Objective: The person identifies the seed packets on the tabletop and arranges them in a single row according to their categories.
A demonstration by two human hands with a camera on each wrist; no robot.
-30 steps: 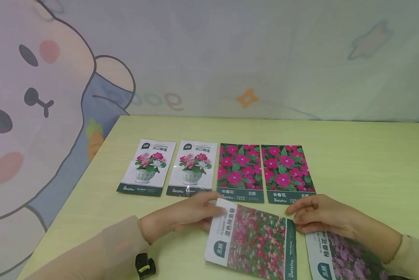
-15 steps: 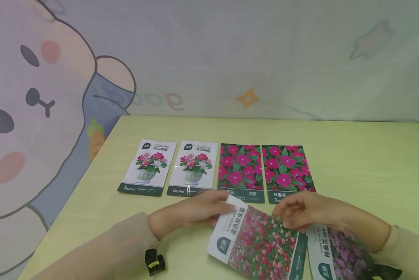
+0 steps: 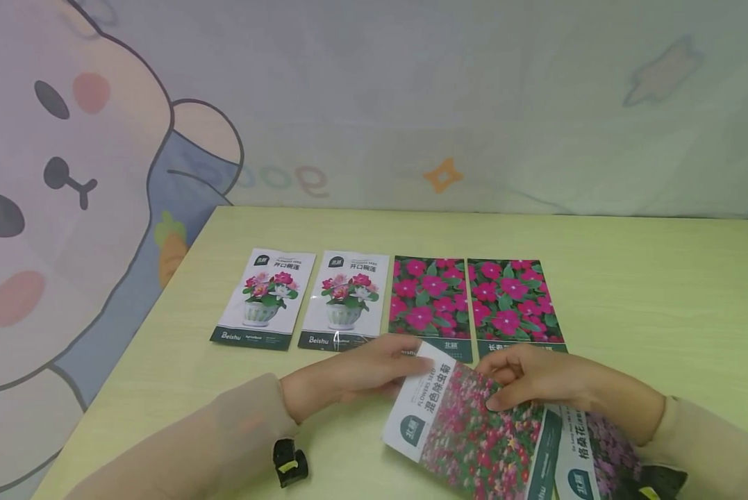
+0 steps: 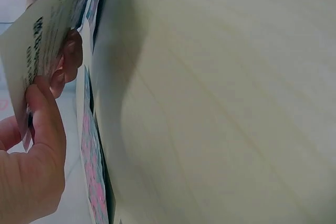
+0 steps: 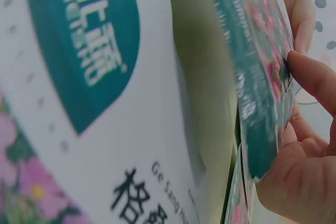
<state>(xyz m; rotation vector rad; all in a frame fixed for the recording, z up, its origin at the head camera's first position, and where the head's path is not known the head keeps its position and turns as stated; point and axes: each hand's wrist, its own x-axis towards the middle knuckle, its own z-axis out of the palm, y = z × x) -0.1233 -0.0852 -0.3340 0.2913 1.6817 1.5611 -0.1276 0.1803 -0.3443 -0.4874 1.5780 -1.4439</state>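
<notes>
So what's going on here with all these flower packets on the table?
A person is handling a mixed-flower seed packet with both hands: the left hand pinches its white top end, and the right hand grips its upper edge. Four packets lie in a row on the table beyond: two white potted-flower packets and two pink-flower packets. Another packet with purple flowers lies under the right forearm.

Pale green table (image 3: 630,292) has four seed packets (image 3: 389,302) lined up flat, another purple-flower packet (image 3: 599,458) at 5 o'clock.
</notes>
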